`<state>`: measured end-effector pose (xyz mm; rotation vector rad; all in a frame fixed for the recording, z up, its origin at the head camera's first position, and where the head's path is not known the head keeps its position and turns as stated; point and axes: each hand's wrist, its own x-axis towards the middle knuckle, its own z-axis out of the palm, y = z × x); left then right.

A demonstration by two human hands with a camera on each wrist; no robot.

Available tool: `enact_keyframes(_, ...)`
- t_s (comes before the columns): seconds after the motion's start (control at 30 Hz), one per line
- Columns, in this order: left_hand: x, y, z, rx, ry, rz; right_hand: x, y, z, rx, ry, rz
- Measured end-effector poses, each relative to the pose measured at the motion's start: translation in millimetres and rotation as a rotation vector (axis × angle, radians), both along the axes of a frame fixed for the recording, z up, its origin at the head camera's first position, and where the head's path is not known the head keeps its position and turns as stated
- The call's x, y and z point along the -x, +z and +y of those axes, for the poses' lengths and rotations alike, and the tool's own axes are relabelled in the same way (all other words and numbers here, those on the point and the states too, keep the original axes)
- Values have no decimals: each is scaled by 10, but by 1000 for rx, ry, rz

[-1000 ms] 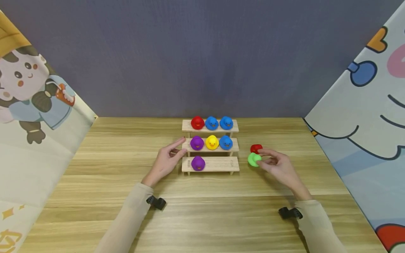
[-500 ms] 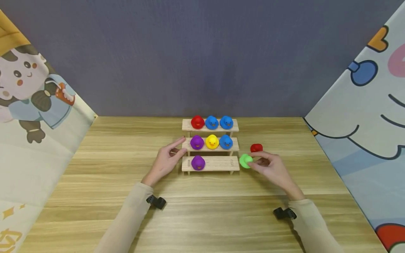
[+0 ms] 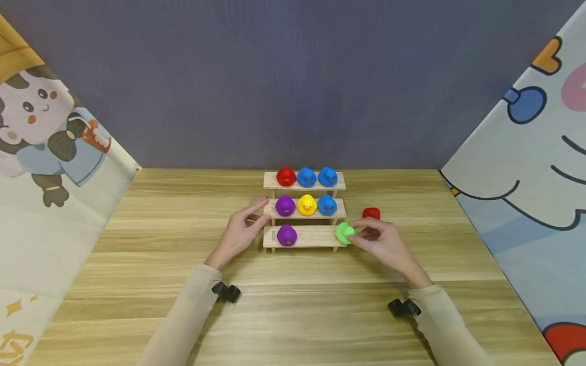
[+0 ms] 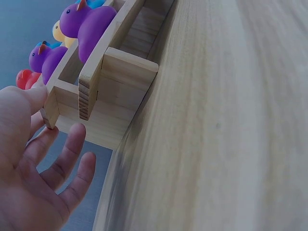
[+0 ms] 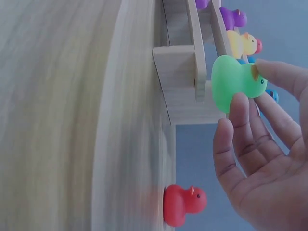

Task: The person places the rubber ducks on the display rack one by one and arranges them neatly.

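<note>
My right hand point(image 3: 382, 244) pinches a green rubber duck point(image 3: 345, 233) by the head, over the right end of the bottom shelf of a three-tier wooden stand point(image 3: 316, 239). The right wrist view shows the green duck point(image 5: 231, 82) held just off the shelf. My left hand point(image 3: 240, 234) grips the left end of the middle shelf with thumb and forefinger; its other fingers are loosely spread. On the bottom shelf sits a purple duck point(image 3: 287, 235). Another purple duck point(image 3: 285, 205), a yellow duck point(image 3: 307, 205) and a blue duck point(image 3: 327, 205) line the middle shelf.
The top shelf carries a red duck point(image 3: 286, 176) and two blue ducks, one in the middle point(image 3: 306, 177). A separate red duck point(image 3: 371, 213) lies on the wooden table point(image 3: 293, 315), right of the stand. A dark wall point(image 3: 293, 86) rises behind.
My right hand has moved left with the green duck, from beside the loose red duck to over the bottom shelf's right end. My left hand has stayed at the stand.
</note>
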<state>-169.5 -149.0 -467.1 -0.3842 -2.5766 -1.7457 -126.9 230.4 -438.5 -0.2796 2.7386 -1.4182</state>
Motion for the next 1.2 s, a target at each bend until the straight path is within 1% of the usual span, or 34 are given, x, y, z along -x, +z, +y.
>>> enact_keyframes(0.23, -13, 13, 0, 2, 4, -3, 9, 11, -127, 37, 31, 6)
enact_keyframes(0.7, -8, 12, -4, 12, 5, 1, 43, -27, -375, 71, 85, 14)
enact_keyframes(0.93, -20, 26, -1, 19, 10, 0, 58, -32, -468, 82, 84, 27)
enact_keyframes(1.2, -24, 33, 4, 22, 11, -5, 68, -25, -558, 104, 86, 5)
